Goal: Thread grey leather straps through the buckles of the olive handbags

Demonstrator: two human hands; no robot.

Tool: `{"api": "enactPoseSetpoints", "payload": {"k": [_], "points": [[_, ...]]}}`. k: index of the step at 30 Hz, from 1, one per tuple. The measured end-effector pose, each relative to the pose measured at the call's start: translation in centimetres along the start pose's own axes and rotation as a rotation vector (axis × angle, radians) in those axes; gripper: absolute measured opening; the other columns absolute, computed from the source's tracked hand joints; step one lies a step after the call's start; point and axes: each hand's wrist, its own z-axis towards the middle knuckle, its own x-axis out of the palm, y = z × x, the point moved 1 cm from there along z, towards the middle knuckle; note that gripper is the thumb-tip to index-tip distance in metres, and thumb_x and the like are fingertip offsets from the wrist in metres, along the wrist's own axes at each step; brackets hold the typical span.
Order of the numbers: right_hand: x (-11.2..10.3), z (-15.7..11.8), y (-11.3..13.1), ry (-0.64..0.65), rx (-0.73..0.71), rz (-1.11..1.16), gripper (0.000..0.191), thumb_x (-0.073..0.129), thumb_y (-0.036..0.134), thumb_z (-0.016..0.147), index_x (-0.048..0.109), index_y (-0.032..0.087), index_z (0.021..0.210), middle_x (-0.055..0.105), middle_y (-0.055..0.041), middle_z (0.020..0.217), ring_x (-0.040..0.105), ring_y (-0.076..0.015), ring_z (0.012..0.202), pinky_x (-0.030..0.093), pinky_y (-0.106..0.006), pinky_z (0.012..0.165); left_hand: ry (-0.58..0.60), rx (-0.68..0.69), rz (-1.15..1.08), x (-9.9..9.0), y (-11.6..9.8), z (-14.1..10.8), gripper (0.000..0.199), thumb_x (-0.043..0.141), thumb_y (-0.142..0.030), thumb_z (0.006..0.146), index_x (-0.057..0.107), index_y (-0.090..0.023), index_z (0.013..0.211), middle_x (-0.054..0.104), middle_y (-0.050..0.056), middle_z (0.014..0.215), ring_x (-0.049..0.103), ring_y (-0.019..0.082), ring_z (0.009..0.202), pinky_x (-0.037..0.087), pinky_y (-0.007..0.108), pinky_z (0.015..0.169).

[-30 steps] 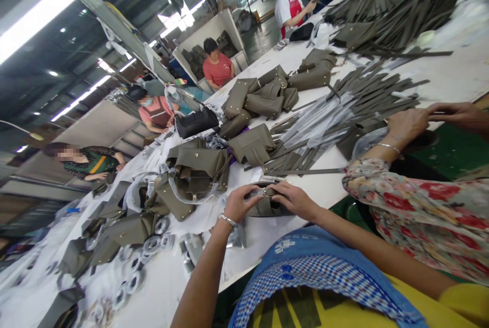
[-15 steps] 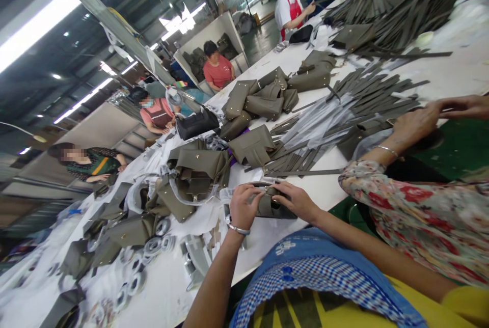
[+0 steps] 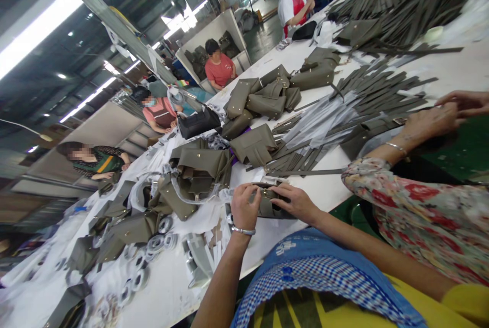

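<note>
Resting in both hands at the near edge of the white table [image 3: 171, 279]: one olive-grey bag, called the held bag [image 3: 269, 210], with a gold-toned fitting [image 3: 266, 192] at its top. Whether its base touches the table, cannot tell.

Left hand [image 3: 244, 207]: thumb and fingers drawn close together, gripping the held bag's top left of the fitting. Right hand [image 3: 298, 200]: fingers bent over the top, right of the fitting, narrow grip. Fingertips partly overlap the fitting; exact contact not resolved.

Just beyond the held bag: a folded olive bag [image 3: 254, 144] lying flat. Beyond it and leftward: a larger open bag [image 3: 204, 162] with a clear-wrapped handle. Left of the held bag, nearer the wearer: rolls of clear wrap [image 3: 156, 244].

Beyond and right of it: a fan of olive straps [image 3: 367, 96], some under pale film. Farther beyond: a heap of bags [image 3: 263, 96]. Well right of it: a co-worker's hand [image 3: 430, 127], below which runs a floral sleeve [image 3: 412, 195].
</note>
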Motion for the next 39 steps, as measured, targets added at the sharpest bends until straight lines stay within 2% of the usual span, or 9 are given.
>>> {"api": "enactPoseSetpoints", "payload": {"k": [5,9,15,18,23,26,29,35,39], "points": [[0.3,0.0,-0.3,0.018,-0.042,-0.063,0.038,0.054,0.043,0.086,0.059,0.025,0.119,0.064,-0.0074,0.100,0.062,-0.0199,0.089,0.052,-0.033,0.080,0.054,0.074,0.037,0.6,-0.7,-0.3,0.012,0.055,-0.026,0.086,0.066,-0.022,0.087,0.064,0.004,0.089,0.055,0.019,0.089,0.043,0.034,0.083],[0.4,0.0,-0.4,0.014,-0.051,-0.103,0.037,0.052,0.042,0.087,0.059,0.026,0.119,0.064,-0.0073,0.101,0.062,-0.0202,0.089,0.053,-0.033,0.078,0.072,0.161,0.071,1.0,-0.5,-0.7,0.017,0.051,-0.026,0.088,0.066,-0.023,0.093,0.065,0.005,0.092,0.056,0.020,0.090,0.045,0.034,0.082],[0.6,-0.1,0.1,-0.048,0.043,-0.082,0.036,0.050,0.043,0.088,0.057,0.027,0.119,0.064,-0.0063,0.101,0.062,-0.0201,0.090,0.052,-0.034,0.082,0.106,0.280,0.163,1.2,0.3,-1.3,0.020,0.050,-0.022,0.088,0.065,-0.024,0.102,0.068,0.005,0.093,0.058,0.020,0.086,0.046,0.034,0.079],[0.9,0.0,0.1,-0.070,0.102,-0.079,0.035,0.051,0.045,0.087,0.060,0.025,0.115,0.065,-0.0064,0.099,0.062,-0.0211,0.090,0.052,-0.035,0.083,0.077,0.225,0.115,1.5,0.4,-1.6,0.018,0.051,-0.024,0.088,0.065,-0.024,0.099,0.068,0.005,0.093,0.060,0.019,0.086,0.047,0.033,0.081],[1.0,0.4,-0.1,-0.107,0.114,-0.021,0.037,0.052,0.044,0.087,0.059,0.024,0.116,0.065,-0.0071,0.107,0.060,-0.0223,0.100,0.049,-0.037,0.089,-0.018,-0.014,-0.132,2.0,0.0,-2.3,0.013,0.053,-0.027,0.087,0.064,-0.022,0.092,0.067,0.004,0.090,0.061,0.016,0.086,0.050,0.029,0.080],[0.8,0.7,-0.1,-0.104,0.113,0.022,0.041,0.051,0.042,0.087,0.053,0.026,0.124,0.062,-0.0069,0.116,0.058,-0.0224,0.107,0.046,-0.039,0.094,-0.058,-0.168,-0.245,2.4,0.3,-2.7,0.015,0.058,-0.031,0.084,0.063,-0.019,0.092,0.066,0.005,0.089,0.062,0.016,0.081,0.053,0.028,0.073],[0.7,0.9,0.1,-0.060,0.115,0.024,0.042,0.049,0.042,0.088,0.050,0.028,0.128,0.063,-0.0058,0.110,0.059,-0.0210,0.102,0.047,-0.037,0.092,-0.035,-0.277,-0.302,3.1,1.0,-2.8,0.020,0.063,-0.035,0.079,0.064,-0.017,0.087,0.067,0.004,0.082,0.063,0.015,0.072,0.053,0.026,0.065],[0.9,0.9,0.1,-0.040,0.110,0.025,0.042,0.051,0.042,0.087,0.051,0.029,0.127,0.063,-0.0050,0.105,0.060,-0.0200,0.097,0.049,-0.035,0.089,-0.013,-0.312,-0.341,3.3,1.0,-2.3,0.022,0.057,-0.036,0.083,0.067,-0.016,0.088,0.068,0.005,0.079,0.064,0.014,0.068,0.051,0.025,0.063],[1.0,1.0,-0.3,-0.021,0.102,0.078,0.047,0.055,0.041,0.085,0.049,0.028,0.129,0.062,-0.0052,0.111,0.058,-0.0210,0.103,0.046,-0.037,0.093,0.006,-0.250,-0.247,3.6,0.2,-2.8,0.018,0.054,-0.029,0.085,0.066,-0.016,0.084,0.066,0.004,0.078,0.061,0.013,0.069,0.048,0.024,0.065]]}}
